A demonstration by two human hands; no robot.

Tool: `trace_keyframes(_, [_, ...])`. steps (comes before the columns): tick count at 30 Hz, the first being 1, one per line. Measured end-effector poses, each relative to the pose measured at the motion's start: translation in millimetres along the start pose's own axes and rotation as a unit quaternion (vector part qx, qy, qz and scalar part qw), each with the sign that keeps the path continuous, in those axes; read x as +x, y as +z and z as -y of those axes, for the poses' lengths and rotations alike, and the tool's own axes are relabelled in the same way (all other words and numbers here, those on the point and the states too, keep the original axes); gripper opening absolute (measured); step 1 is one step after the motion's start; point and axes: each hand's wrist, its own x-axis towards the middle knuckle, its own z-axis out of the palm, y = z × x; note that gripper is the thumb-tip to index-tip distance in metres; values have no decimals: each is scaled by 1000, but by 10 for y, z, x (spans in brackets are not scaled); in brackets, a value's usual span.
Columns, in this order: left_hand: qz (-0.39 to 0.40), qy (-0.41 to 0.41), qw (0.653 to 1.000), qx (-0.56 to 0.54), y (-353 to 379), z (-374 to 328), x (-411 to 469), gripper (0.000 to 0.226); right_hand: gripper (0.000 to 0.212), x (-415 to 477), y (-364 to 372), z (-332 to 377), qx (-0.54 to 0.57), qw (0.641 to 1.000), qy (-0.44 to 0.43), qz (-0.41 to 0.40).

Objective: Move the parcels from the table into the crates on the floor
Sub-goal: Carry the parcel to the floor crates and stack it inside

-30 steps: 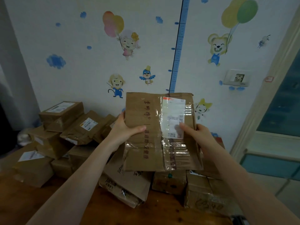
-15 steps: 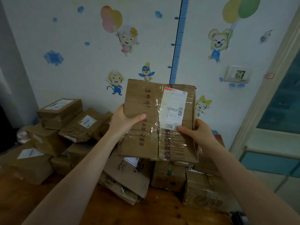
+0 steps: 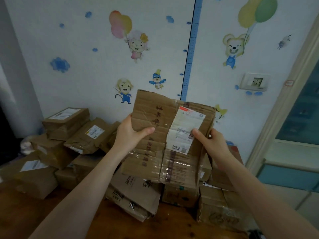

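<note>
Head | left hand [image 3: 129, 135], right hand [image 3: 213, 144] grip parcel [image 3: 151, 161] | pile [image 3: 69, 128] on table [image 3: 34, 214]

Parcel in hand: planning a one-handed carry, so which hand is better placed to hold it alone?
Probably the left hand: its thumb clamps bare cardboard on the parcel. The right hand has its thumb on the taped label.

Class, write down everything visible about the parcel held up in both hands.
The parcel is flat, creased brown cardboard with printed characters, a white shipping label and clear tape on its right half. It is held upright above the pile; the left hand grips its left edge, the right hand its right.
</note>
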Motion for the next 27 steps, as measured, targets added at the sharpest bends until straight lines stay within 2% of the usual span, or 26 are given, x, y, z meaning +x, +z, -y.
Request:
trace_keyframes(2, [-6, -1, 1000, -2, -21, 31, 4, 48, 22, -16, 1, 10, 1, 1000, -2, -4])
trace_keyframes(3, [-4, -6, 1000, -2, -32, 43, 1, 49, 28, -20, -10, 41, 8, 1000, 12, 7])
trace_keyframes(6, [-4, -14, 1000, 6, -37, 98, -15, 58, 89, 7, -28, 175, 58, 992, 104, 45])
trace_keyframes(7, [-8, -15, 1000, 11, -32, 117, -27, 62, 99, 28, -21, 196, 86, 987, 128, 43])
trace_keyframes(8, [-12, -13, 1000, 13, -29, 126, -39, 63, 95, 50, -9, 210, 115, 983, 141, 34])
trace_keyframes(11, [11, -22, 1000, 15, -50, 63, -58, 58, 54, 80, 42, 205, 167, 971, 172, -12])
trace_keyframes(13, [38, -63, 997, -35, -76, -23, -43, 52, 42, 75, 66, 135, 166, 969, 179, -34])
trace_keyframes(17, [69, -165, 967, -180, -129, -156, 12, 75, 28, 8, 89, 92, 160, 977, 138, -14])
trace_keyframes(21, [58, -179, 963, -195, -129, -114, 12, 30, 35, 17, 10, 141, 175, 976, 125, 25])
trace_keyframes(23, [54, -162, 969, -177, -115, -94, -4, 25, 33, 11, 19, 161, 168, 977, 127, 33])
trace_keyframes(27, [62, -117, 981, -143, -105, -104, -19, 30, 21, -46, 86, 89, 154, 982, 111, -12])
